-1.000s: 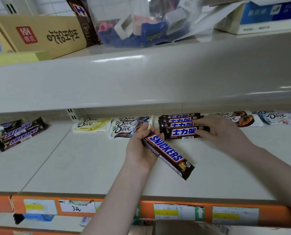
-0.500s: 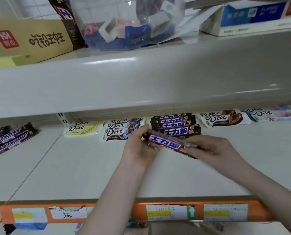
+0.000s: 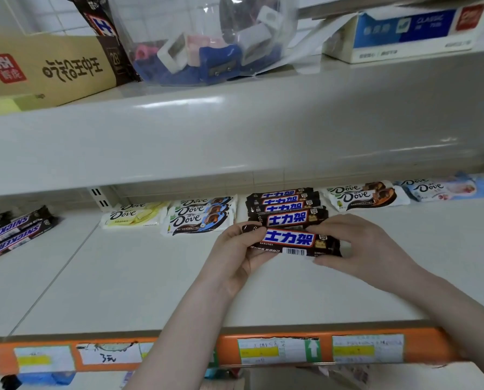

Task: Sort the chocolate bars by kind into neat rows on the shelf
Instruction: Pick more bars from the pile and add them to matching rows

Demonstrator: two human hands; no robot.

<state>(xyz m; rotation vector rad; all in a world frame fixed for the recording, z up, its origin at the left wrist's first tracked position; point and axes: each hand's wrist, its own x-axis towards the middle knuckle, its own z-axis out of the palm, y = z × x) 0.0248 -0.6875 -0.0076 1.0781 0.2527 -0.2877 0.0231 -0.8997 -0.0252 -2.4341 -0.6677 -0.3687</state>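
- The left hand [image 3: 236,260] and the right hand [image 3: 367,249] hold one dark Snickers bar [image 3: 291,242] between them, its blue Chinese lettering and barcode facing up.
- Left hand: thumb and fingers closed on the bar's left end. Right hand: fingers curled over the right end, thumb under its lower edge.
- The held bar lies level, just in front of the Snickers row [image 3: 286,206], a stepped stack of four like bars lined up toward the back of the shelf [image 3: 122,291]. Whether it touches the front bar of that row or rests on the shelf, I cannot tell.
- Just left of the Snickers row sits a stack of blue-and-brown Dove bars [image 3: 201,218]; beyond it, farther left, yellow Dove bars [image 3: 135,216].
- Just right of the Snickers row lie two dark Dove bars [image 3: 367,195], then pale blue Dove bars [image 3: 443,188] farther right.
- Well to the left of the Snickers row, apart from it, loose Snickers bars [image 3: 12,235] with English lettering lie at a slant.
- Along the shelf's front edge below the Snickers row runs an orange price strip [image 3: 229,351] with paper labels.
- Above the Snickers row, the upper shelf [image 3: 235,130] carries a cardboard box [image 3: 46,66], a clear bag of items [image 3: 207,40] and a blue-and-white box [image 3: 409,32].
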